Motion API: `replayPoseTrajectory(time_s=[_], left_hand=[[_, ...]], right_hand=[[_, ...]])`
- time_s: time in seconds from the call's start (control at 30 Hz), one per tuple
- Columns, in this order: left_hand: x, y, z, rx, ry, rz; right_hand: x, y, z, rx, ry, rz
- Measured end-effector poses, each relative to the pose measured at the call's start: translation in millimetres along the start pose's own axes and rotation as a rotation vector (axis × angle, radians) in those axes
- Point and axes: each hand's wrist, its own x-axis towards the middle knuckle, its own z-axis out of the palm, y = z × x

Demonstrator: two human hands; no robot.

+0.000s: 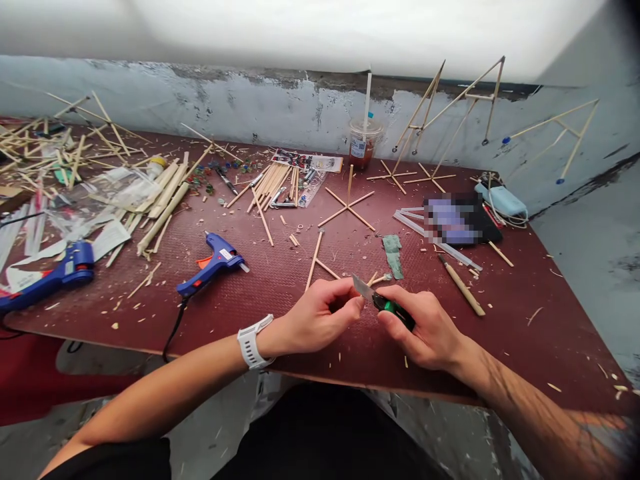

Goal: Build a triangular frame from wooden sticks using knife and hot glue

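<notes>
My right hand [425, 327] grips a utility knife [393, 310] with a black and green handle, its blade pointing up and left. The blade's tip reaches the fingers of my left hand [320, 317], which are pinched together. Whatever they hold, if anything, is too small or hidden to make out. Just beyond my left hand lies a joined frame of thin wooden sticks [314, 261]. Short stick pieces [374, 280] rest behind the blade, close to a torn green strip [393, 256]. A pointed wooden-handled tool [463, 287] lies to the right of my right hand.
Two blue glue guns [215, 263] lie at left, with a cord hanging over the table edge. Bamboo pieces [163, 200] and plastic bags crowd the far left. A crossed stick stand [347, 207], a drink cup [364, 141] and stick frames [420, 127] stand toward the wall.
</notes>
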Motion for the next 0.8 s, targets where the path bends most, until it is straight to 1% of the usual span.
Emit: replayPoseTrajectory(time_s=[0.1,0.2,0.27,0.33,0.4,0.43,0.47,0.5,0.57,0.6,0.63,0.7,0.77,0.8], left_hand=[[-1.2,1.8,0.8,0.083,0.018,0.050],[-2.1,2.4,2.3,0.063,0.031,0.025],[-2.1,1.7,4.3,-0.054,0.032,-0.042],[-2.3,0.5,7.1,-0.238,0.035,-0.152],[-3.6,0.0,9.3,-0.396,0.026,-0.259],[-4.8,0.2,9.6,-0.422,0.008,-0.278],[-6.2,0.8,9.2,-0.403,-0.021,-0.266],[-7.6,1.7,8.0,-0.345,-0.055,-0.225],[-9.4,3.7,4.1,-0.159,-0.105,-0.099],[-9.3,4.5,1.8,-0.064,-0.096,-0.054],[-8.7,4.9,-0.3,0.022,-0.075,-0.023],[-6.3,4.5,-2.8,0.145,-0.039,0.004],[-3.9,3.0,-3.3,0.209,-0.041,0.024],[-3.1,2.1,-3.0,0.224,-0.047,0.033]], right_hand=[[-0.9,0.4,-0.1,-0.033,0.001,-0.002],[-0.4,-0.7,3.7,-0.095,0.039,-0.022],[0.4,-1.9,7.4,-0.138,0.071,-0.040],[0.8,-1.0,8.9,-0.176,0.086,-0.047],[0.8,4.9,4.6,-0.203,0.095,-0.017],[0.6,10.3,-0.3,-0.224,0.123,0.031],[0.3,17.0,-6.9,-0.251,0.164,0.099],[0.1,24.6,-14.5,-0.294,0.256,0.201],[0.0,39.2,-29.4,-0.419,0.455,0.420],[0.4,44.8,-34.9,-0.454,0.518,0.471],[1.2,48.7,-38.4,-0.463,0.509,0.500],[3.4,51.8,-39.1,-0.516,0.383,0.538],[4.3,50.7,-34.9,-0.632,0.252,0.574],[3.6,49.7,-32.5,-0.707,0.207,0.598]])
